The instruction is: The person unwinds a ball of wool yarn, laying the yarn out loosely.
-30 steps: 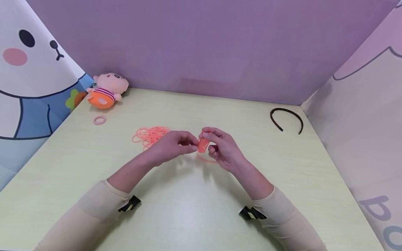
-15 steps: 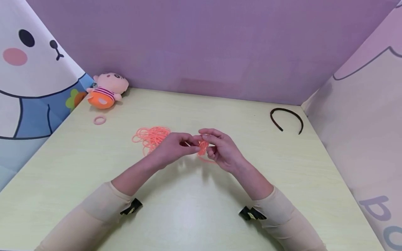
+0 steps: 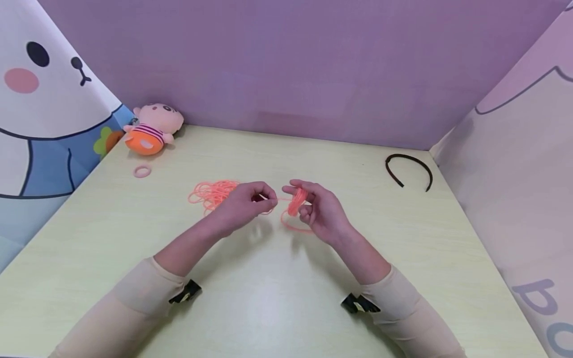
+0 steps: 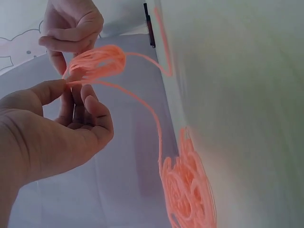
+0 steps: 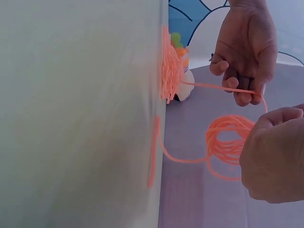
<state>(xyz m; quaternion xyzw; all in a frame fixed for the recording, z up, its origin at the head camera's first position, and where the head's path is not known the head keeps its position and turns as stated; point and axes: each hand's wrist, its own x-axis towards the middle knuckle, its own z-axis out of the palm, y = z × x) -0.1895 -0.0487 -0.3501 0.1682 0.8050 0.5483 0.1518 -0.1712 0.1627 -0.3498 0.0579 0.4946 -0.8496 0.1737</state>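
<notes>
The hands (image 3: 241, 205) (image 3: 327, 214) have parted, orange cord (image 3: 284, 199) seemingly taut between them.

2 plain beige sleeves (image 3: 118, 314), 2 black fittings (image 3: 192, 289) alongside, small yellowish patches (image 3: 359, 308)

In the head view, the left hand (image 3: 243, 205) partly covers the cord pile (image 3: 212, 193); the lower edge crops both sleeves (image 3: 118, 308). The right-wrist view crops the right hand (image 5: 274, 159).

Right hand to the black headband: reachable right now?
Likely yes: in the head view, nothing stands between the right hand and the black headband. But that hand holds a coil of orange string, and a strand runs from it to the left hand, so the coil may need setting down first.
</notes>
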